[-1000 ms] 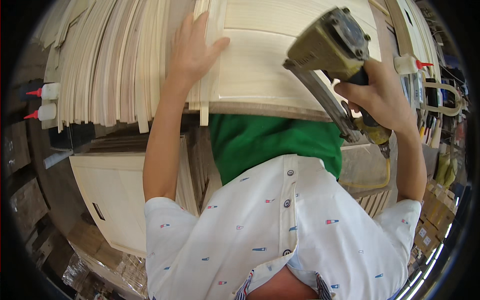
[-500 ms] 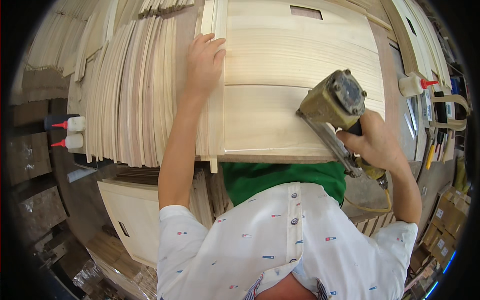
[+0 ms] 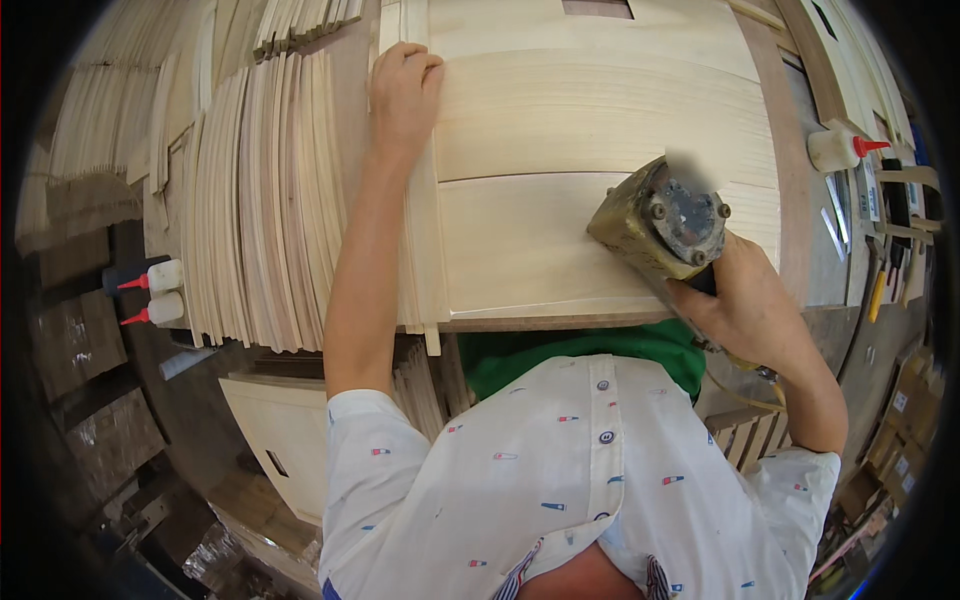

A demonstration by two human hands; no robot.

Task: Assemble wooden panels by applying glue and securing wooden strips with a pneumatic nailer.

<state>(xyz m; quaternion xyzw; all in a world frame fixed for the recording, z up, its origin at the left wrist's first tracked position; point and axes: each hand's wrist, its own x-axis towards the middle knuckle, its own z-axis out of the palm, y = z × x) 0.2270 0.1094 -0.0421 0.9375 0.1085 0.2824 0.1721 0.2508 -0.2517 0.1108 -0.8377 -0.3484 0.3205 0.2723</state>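
My right hand (image 3: 745,300) is wrapped round the handle of a pneumatic nail gun (image 3: 640,225), its worn yellowish head tilted over the near right part of a pale wooden panel (image 3: 540,235). The gun hides most of its own magazine and whatever lies below its nose. Along the panel's left edge runs a narrow wooden strip (image 3: 425,250), its near end poking past the table edge. My left hand (image 3: 405,100) grips this strip farther up, with curled fingers. The panel has a rectangular cut-out (image 3: 598,8) near its far edge.
Stacked thin wooden slats (image 3: 265,210) stand left of my forearm. Two white glue bottles with red tips (image 3: 165,275) are at far left, and another glue bottle (image 3: 830,150) lies right of the panel, near hand tools (image 3: 880,285). A slotted panel (image 3: 275,440) leans below the table.
My left hand's fingers have curled in from a flatter pose on the strip. The nail gun has turned, so its magazine shows less. The whole view has shifted slightly.
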